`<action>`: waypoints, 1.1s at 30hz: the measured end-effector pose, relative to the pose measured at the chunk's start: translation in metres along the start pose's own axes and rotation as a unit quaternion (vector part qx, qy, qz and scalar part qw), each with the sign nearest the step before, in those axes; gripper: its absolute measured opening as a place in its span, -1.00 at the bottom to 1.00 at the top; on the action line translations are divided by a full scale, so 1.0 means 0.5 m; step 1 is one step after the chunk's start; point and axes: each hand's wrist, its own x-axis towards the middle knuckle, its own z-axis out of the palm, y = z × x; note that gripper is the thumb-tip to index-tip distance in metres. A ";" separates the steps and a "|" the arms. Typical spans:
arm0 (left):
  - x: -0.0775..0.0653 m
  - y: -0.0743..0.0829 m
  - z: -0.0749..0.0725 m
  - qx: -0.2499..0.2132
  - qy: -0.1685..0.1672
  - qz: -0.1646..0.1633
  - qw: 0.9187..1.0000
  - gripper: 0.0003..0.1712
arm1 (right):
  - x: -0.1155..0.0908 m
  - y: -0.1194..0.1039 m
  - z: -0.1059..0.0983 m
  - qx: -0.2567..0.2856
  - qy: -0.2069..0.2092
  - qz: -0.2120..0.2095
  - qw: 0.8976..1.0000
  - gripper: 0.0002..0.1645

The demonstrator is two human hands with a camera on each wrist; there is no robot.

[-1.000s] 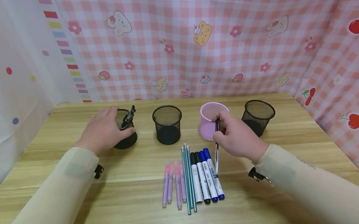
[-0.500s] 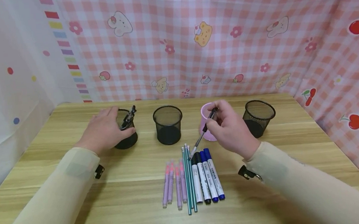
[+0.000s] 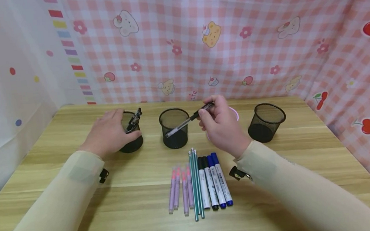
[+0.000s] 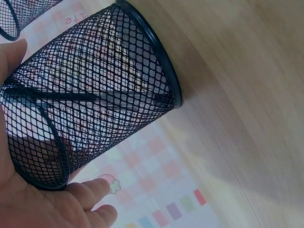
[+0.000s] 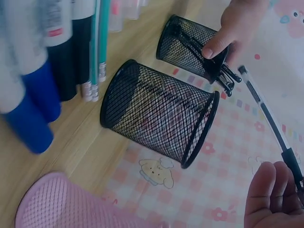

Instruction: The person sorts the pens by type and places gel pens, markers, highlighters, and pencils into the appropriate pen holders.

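My left hand (image 3: 108, 134) holds the leftmost black mesh pen cup (image 3: 132, 146) round its upper part, thumb on the near side. Several black-tipped pens (image 3: 134, 120) lean out of that cup's right side. In the left wrist view a pen shows through the mesh of the cup (image 4: 109, 66). My right hand (image 3: 223, 126) pinches a clear gel pen (image 3: 183, 124) by its black grip end, raised above the table. Its far end points left and down, overlapping the second black mesh cup (image 3: 176, 140) in the head view. The right wrist view shows the pen (image 5: 266, 111) beyond that cup's rim.
A pink mesh cup (image 3: 235, 113) stands mostly hidden behind my right hand. Farther right is another black mesh cup (image 3: 262, 132). In front lie purple highlighters (image 3: 185, 195), green pencils (image 3: 196, 188) and white markers (image 3: 214, 187) in a row. A checked curtain (image 3: 152, 51) hangs behind the table.
My right hand has moved left and up from over the markers to beside the second black cup. The pen has swung from near upright to a leftward slant. The left hand stays put.
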 end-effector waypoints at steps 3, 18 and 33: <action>0.000 0.001 0.000 0.002 -0.002 0.000 1.000 0.34 | 0.012 0.003 0.015 0.012 0.007 -0.010 1.000 -0.75; -0.001 0.002 -0.003 0.003 -0.003 -0.001 1.000 0.31 | 0.059 0.002 0.097 0.061 0.029 -0.008 0.998 -0.78; -0.001 0.002 -0.002 0.007 0.002 -0.001 1.000 0.31 | 0.080 0.005 0.158 -0.003 0.037 0.010 0.999 -0.77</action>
